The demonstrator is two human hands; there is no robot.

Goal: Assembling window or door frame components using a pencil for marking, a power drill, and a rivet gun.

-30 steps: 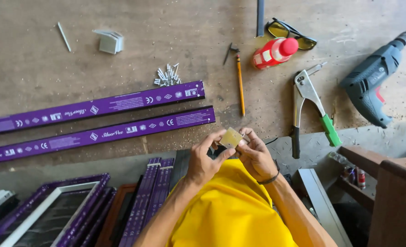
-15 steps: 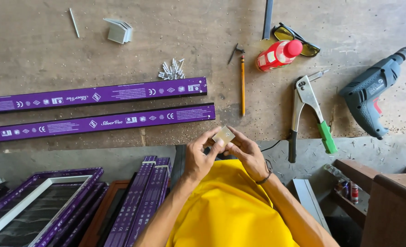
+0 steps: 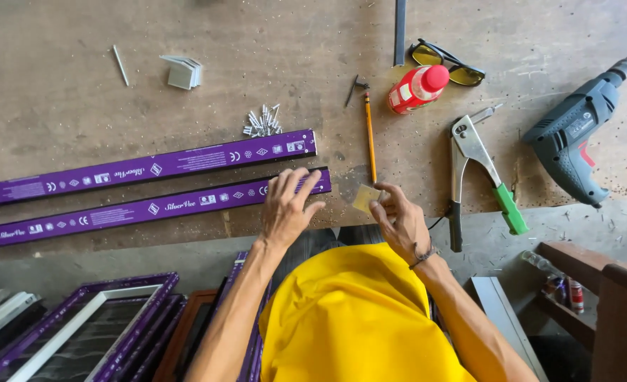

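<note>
My right hand [image 3: 400,221] pinches a small pale yellow square piece [image 3: 365,198] just above the workbench edge. My left hand [image 3: 289,206] has its fingers spread and rests on the right end of the nearer purple-wrapped bar [image 3: 151,209]. A second purple-wrapped bar [image 3: 144,167] lies parallel just beyond it. A yellow pencil [image 3: 370,138] lies straight ahead of the small piece. My yellow shirt fills the bottom centre.
A pile of rivets [image 3: 262,123], a stack of small white squares [image 3: 183,73], a red-capped bottle [image 3: 417,88], dark safety glasses [image 3: 446,61], a rivet gun with a green grip [image 3: 477,173] and a grey-green drill [image 3: 576,139] lie on the bench. Purple-wrapped frames [image 3: 80,332] lean below left.
My left hand has let go of the small piece and moved left onto the near purple bar. My right hand keeps the piece alone.
</note>
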